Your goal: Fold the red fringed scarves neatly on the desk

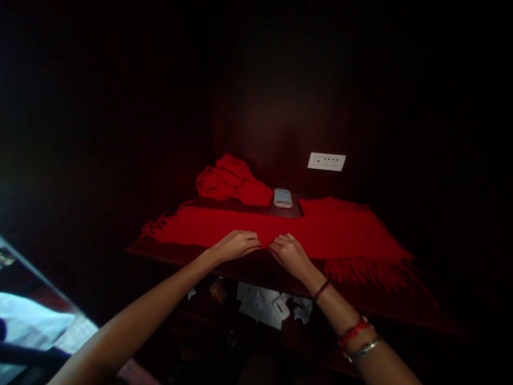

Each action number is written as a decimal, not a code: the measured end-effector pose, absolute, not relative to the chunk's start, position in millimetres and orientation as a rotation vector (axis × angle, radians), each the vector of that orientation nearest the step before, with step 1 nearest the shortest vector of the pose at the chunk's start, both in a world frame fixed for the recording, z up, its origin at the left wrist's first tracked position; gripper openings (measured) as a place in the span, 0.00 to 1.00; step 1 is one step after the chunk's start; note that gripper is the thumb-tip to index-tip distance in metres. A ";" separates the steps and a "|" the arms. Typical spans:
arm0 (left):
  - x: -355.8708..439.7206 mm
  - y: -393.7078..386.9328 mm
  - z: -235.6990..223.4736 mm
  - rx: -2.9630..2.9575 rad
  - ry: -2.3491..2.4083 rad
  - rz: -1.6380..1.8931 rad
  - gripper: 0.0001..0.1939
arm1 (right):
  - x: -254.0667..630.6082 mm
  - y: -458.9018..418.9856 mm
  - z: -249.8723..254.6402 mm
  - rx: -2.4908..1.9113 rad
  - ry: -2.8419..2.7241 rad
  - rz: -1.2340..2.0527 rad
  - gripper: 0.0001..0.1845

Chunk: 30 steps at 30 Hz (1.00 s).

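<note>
A long red scarf with fringed ends lies across the dark wooden shelf. Its right part is turned at an angle, so one fringe hangs toward the front edge and the other spreads at the far left. My left hand pinches the scarf's near edge around the middle. Close beside it, fingers curled, my right hand grips the same edge. The fingertips of both hands are partly hidden, and a small gap separates them.
Behind the scarf sit a crumpled red cloth heap and a phone with its screen lit. A white socket plate is on the back wall. Under the shelf lie papers and a small white case. Surroundings are very dark.
</note>
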<state>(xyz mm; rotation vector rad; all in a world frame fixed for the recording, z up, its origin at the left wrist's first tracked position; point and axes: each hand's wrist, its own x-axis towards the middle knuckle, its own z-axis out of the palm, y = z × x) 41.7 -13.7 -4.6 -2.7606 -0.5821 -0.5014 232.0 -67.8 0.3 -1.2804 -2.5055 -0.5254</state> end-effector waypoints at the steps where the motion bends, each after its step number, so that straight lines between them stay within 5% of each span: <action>1: 41.9 -13.3 -4.8 -2.769 -0.574 -0.510 0.13 | 232.1 -67.6 0.3 -1.281 -2.501 -0.531 0.09; 30: 41.8 -16.6 -2.5 -2.812 -0.539 -0.493 0.13 | 241.5 -74.4 3.2 -1.286 -2.468 -0.402 0.08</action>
